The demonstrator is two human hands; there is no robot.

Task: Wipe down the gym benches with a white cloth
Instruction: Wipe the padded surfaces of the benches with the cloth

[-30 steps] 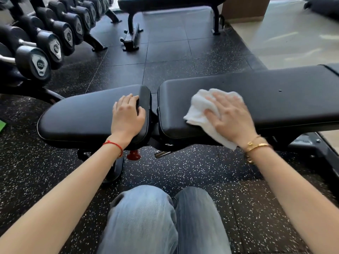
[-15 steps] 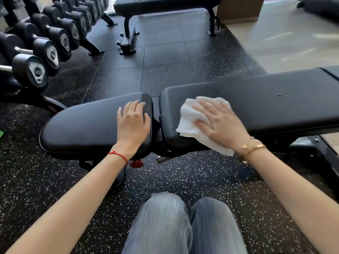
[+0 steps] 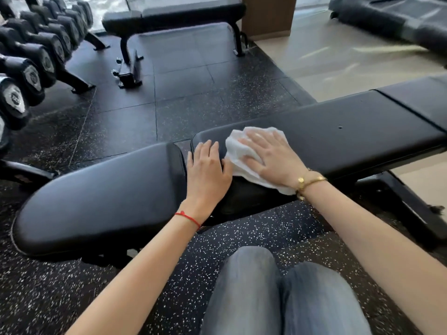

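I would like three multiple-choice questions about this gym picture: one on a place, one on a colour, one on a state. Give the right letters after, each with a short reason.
1. Where does the white cloth lie?
A. on the long pad of the near bench
B. on the floor
C. on the dumbbells

2. What colour is the string on the left wrist?
A. blue
B. red
C. green

3. How is the right hand on the cloth?
A. lifted clear of it
B. clenched in a fist beside it
C. laid flat on it, fingers spread

Answers:
1 A, the cloth sits at the end of the long pad.
2 B, a thin red string circles that wrist.
3 C, the spread fingers press the cloth down.
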